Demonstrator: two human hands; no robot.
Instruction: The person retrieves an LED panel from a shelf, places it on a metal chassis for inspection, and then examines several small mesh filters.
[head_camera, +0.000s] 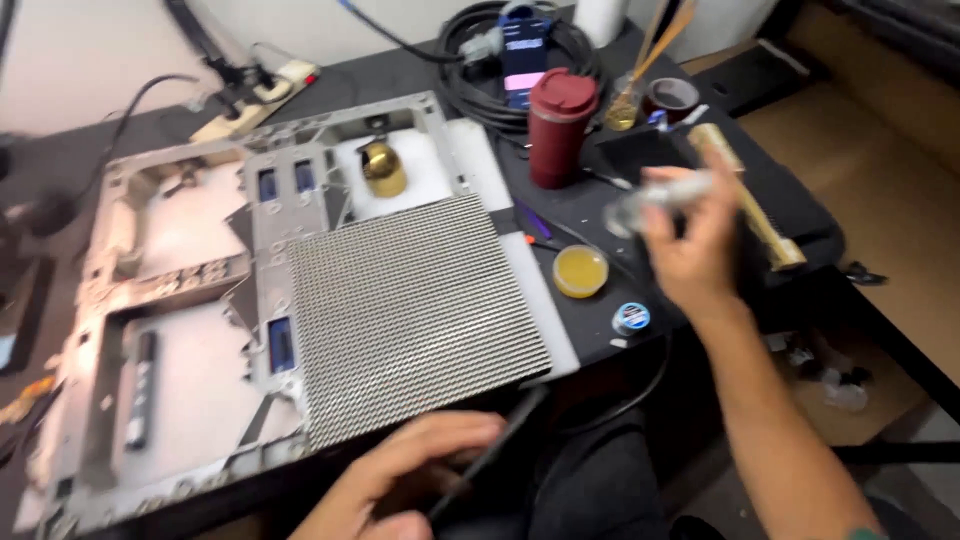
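Overhead, right hand (690, 255) holds blurred tube (660, 195) lying left-right

Right hand (690, 255): raised, back toward the camera, fingers curled closed around a held object at the fingertips; forearm bare, running down-right. Left hand (420, 470): low, palm down, fingers bent, pinching something thin.

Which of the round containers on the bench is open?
The small yellow tub, beside the panel's right edge: it has no lid and shows its yellow filling. The maroon mug and the blue tin are lidded.
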